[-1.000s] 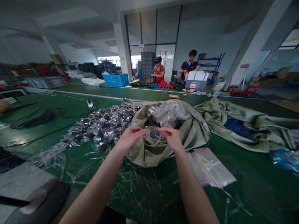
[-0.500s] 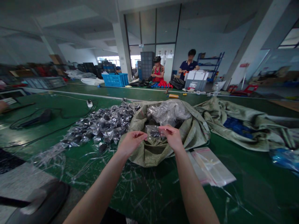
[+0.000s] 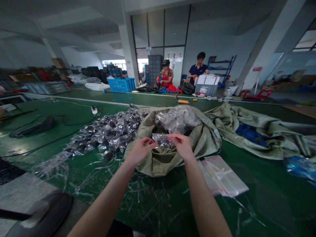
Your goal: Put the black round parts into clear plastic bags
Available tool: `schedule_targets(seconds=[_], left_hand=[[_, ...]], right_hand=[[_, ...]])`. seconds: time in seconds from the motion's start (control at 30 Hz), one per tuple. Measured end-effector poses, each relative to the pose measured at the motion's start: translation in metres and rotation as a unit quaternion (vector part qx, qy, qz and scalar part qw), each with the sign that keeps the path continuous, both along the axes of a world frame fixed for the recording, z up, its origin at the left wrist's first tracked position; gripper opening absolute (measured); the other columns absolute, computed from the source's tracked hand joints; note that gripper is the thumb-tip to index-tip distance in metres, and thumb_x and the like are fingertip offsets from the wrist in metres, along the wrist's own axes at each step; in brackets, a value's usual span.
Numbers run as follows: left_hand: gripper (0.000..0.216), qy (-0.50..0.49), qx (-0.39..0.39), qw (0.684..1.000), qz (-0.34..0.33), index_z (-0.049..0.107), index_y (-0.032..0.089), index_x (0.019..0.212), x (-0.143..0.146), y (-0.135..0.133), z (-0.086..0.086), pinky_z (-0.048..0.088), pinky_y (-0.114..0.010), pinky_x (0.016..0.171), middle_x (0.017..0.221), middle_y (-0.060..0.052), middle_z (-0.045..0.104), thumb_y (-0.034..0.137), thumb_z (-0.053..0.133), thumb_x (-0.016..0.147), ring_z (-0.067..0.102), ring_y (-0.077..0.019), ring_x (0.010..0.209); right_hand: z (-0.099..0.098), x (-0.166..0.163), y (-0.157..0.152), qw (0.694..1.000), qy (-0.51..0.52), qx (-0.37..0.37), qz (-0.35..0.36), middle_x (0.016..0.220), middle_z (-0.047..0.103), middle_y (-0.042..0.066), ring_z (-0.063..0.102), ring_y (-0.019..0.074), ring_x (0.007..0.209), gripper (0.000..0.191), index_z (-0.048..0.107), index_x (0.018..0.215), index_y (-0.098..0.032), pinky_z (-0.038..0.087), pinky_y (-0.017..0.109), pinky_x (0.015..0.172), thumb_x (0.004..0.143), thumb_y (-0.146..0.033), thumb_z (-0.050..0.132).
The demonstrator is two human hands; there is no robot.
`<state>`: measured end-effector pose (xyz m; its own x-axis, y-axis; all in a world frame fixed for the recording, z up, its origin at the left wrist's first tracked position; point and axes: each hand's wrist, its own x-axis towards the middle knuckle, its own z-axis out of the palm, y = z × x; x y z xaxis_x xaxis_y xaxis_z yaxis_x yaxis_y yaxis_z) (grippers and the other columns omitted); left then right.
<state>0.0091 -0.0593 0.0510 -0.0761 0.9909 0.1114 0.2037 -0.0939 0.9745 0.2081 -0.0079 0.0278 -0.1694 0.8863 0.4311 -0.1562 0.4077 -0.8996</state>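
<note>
My left hand pinches the lower left edge of a small clear plastic bag. The fingers of my right hand are closed on the bag's right end. What the bag contains, if anything, I cannot make out. Both hands are over the front of an open olive woven sack, its mouth rolled down around crumpled clear plastic. Left of the sack lies a heap of dark round pieces in clear wrapping. A stack of flat clear bags rests on the green table near my right forearm.
Thin plastic strips litter the table front. At left lie a black handheld tool and its cord. A second sack with blue pieces is at right. Across the table, two people work beside a blue crate and a grey bin.
My left fingers have shifted slightly right and up along the bag's edge, and the bag's surface has creased. My right hand keeps its hold almost unmoved.
</note>
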Motion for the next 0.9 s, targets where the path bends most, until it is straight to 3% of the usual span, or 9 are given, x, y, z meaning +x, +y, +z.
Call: schedule_targets(seconds=[0.1,0.17,0.3,0.37,0.57,0.7,0.9], left_hand=[[0.042,-0.056,-0.041,0.996,-0.054,0.07,0.012,0.087,0.003,-0.002,-0.001,0.026,-0.02,0.044,0.067,-0.002,0.062,0.047,0.076,0.066,0.045,-0.0081,0.051],[0.042,-0.1,-0.068,0.989,-0.089,0.068,0.012,0.086,0.005,-0.003,-0.004,0.016,-0.02,0.04,0.054,0.004,0.051,0.05,0.074,0.069,0.032,-0.0042,0.041],[0.039,-0.182,-0.045,0.98,-0.064,0.062,0.014,0.08,0.007,-0.003,-0.014,0.012,-0.018,0.037,0.046,0.009,0.038,0.048,0.076,0.069,0.024,-0.0018,0.037],[0.038,-0.206,-0.036,0.977,-0.043,0.061,0.014,0.079,0.008,-0.001,-0.019,0.012,-0.018,0.036,0.044,0.01,0.034,0.047,0.077,0.069,0.023,-0.0018,0.036],[0.04,-0.241,-0.024,0.97,-0.009,0.06,0.014,0.079,0.007,-0.002,-0.021,0.013,-0.017,0.036,0.043,0.011,0.034,0.047,0.079,0.066,0.022,-0.0013,0.036],[0.038,-0.246,-0.022,0.968,-0.031,0.06,0.014,0.077,0.006,-0.003,-0.019,0.012,-0.016,0.036,0.044,0.012,0.03,0.046,0.079,0.067,0.019,-0.001,0.036],[0.041,-0.254,-0.023,0.967,-0.023,0.055,0.016,0.075,0.008,-0.002,-0.015,0.011,-0.017,0.037,0.044,0.012,0.032,0.046,0.08,0.063,0.019,-0.0013,0.037]], right_hand=[[0.001,0.0,-0.001,1.0,-0.008,0.016,-0.008,0.086,0.068,0.004,0.065,0.0186,0.079,0.02,0.077,0.085,-0.025,0.057,0.031,0.069,0.08,-0.041,0.066],[0.002,0.0,-0.002,0.999,-0.016,0.032,-0.009,0.089,0.069,0.004,0.065,0.0183,0.081,0.02,0.076,0.088,-0.025,0.057,0.031,0.072,0.082,-0.04,0.065],[0.007,-0.002,-0.004,1.0,0.009,0.027,0.013,0.104,0.069,0.003,0.065,0.017,0.088,0.04,0.065,0.12,-0.029,0.056,0.032,0.079,0.081,-0.038,0.067],[0.01,-0.003,-0.005,0.999,0.03,0.007,0.012,0.108,0.068,0.003,0.066,0.0165,0.088,0.049,0.06,0.124,-0.03,0.057,0.031,0.077,0.077,-0.039,0.071],[0.013,-0.008,-0.009,0.998,0.0,-0.054,0.041,0.079,0.071,0.002,0.066,0.0165,0.07,0.028,0.071,0.082,-0.02,0.059,0.03,0.069,0.067,-0.042,0.078],[0.012,-0.01,-0.01,0.997,-0.008,-0.06,0.047,0.067,0.068,0.0,0.064,0.0145,0.061,0.027,0.069,0.074,-0.02,0.057,0.028,0.064,0.066,-0.043,0.078],[0.013,-0.012,-0.01,0.995,0.027,-0.073,0.056,0.069,0.067,0.0,0.061,0.0141,0.061,0.031,0.064,0.073,-0.02,0.054,0.028,0.06,0.067,-0.048,0.076]])
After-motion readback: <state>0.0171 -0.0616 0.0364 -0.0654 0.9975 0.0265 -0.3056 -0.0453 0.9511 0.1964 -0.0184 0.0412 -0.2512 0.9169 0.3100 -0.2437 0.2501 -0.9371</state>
